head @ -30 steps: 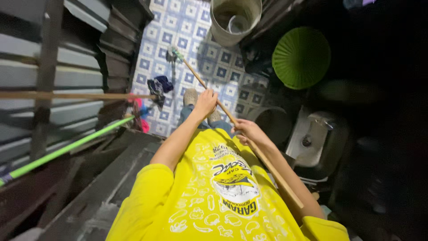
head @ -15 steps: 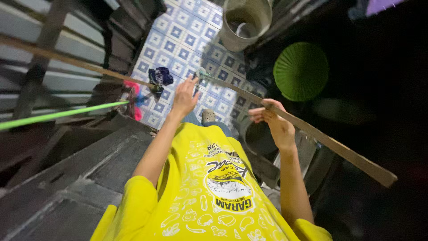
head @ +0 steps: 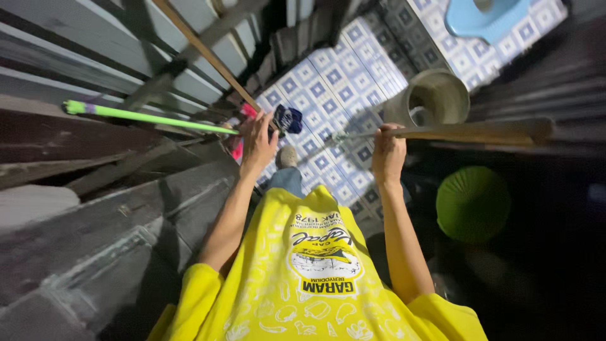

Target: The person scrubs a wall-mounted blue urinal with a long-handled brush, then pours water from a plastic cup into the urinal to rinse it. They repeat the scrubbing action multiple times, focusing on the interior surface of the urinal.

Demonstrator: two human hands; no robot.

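Poles number three: a green pole [head: 151,117] at nine o'clock, a thin brown stick [head: 202,50] at eleven, one wooden pole [head: 467,131] running level toward three o'clock, plain, pale and flat-sided. Left hand [head: 257,142] spreads open at the green pole's end; whether it grips, I cannot tell. Right hand [head: 388,155] closes around the wooden pole, above the tiled floor [head: 334,95]. One grey bucket [head: 435,98], one green basket [head: 472,203].

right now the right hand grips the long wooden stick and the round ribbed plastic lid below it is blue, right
Not quite. The head view shows the right hand gripping the long wooden stick, but the round ribbed plastic lid below it is green, not blue.
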